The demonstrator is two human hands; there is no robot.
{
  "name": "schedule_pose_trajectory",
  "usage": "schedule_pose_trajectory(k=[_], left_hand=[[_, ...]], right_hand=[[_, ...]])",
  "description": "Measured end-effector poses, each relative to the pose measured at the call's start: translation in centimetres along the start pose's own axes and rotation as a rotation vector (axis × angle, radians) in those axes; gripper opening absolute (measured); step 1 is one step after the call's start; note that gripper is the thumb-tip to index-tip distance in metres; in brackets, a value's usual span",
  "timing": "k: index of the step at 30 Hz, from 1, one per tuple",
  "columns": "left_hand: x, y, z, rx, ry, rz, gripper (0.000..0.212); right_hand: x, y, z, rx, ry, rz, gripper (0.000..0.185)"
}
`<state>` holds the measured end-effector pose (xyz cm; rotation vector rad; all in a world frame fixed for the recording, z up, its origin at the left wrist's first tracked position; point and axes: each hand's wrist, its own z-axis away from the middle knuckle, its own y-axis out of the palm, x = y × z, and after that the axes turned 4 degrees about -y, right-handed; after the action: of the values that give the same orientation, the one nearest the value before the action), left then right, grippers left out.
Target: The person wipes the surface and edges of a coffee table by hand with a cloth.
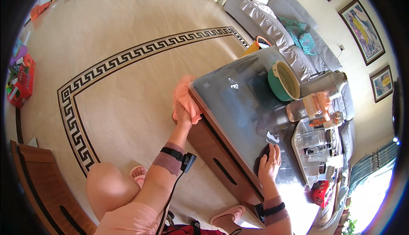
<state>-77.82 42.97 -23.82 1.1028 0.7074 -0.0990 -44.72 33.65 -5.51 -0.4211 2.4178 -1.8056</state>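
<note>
My left hand (183,115) grips a pink cloth (186,99) against the corner and side edge of a wooden coffee table (212,145). The cloth is bunched, and part of it hangs past the corner. On the table's dark, glossy top (223,107) my right hand (270,164) rests with its fingers stretched out and nothing held. Just beyond its fingertips is a whitish patch (273,137) on the surface. A black device is strapped to my left forearm, with a cable running down from it.
A green basin with a beige strainer (287,81), a kettle-like metal vessel (322,83), a plastic bottle (303,107), a tray (298,153) of clear cups and a red basket (320,194) stand on the table. A grey sofa (274,27) lies behind. A yellow bin (255,46) stands beside the table.
</note>
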Motion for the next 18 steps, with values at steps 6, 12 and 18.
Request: schedule_pose_trajectory(k=[6,12,18], left_hand=[[-0.4,0.4,1.3,0.152,0.041,-0.153,0.054],[1.3,-1.4,4.6,-0.097,-0.123,-0.119,0.043],[-3.3,3.8,11.8,0.097,-0.203,0.225,0.035]], right_hand=[[-0.5,0.2,0.0,-0.054,0.020,-0.001,0.050],[1.5,0.4,-0.9,-0.055,0.051,-0.057,0.050],[-0.9,0.1,0.4,-0.113,0.118,-0.039,0.050]])
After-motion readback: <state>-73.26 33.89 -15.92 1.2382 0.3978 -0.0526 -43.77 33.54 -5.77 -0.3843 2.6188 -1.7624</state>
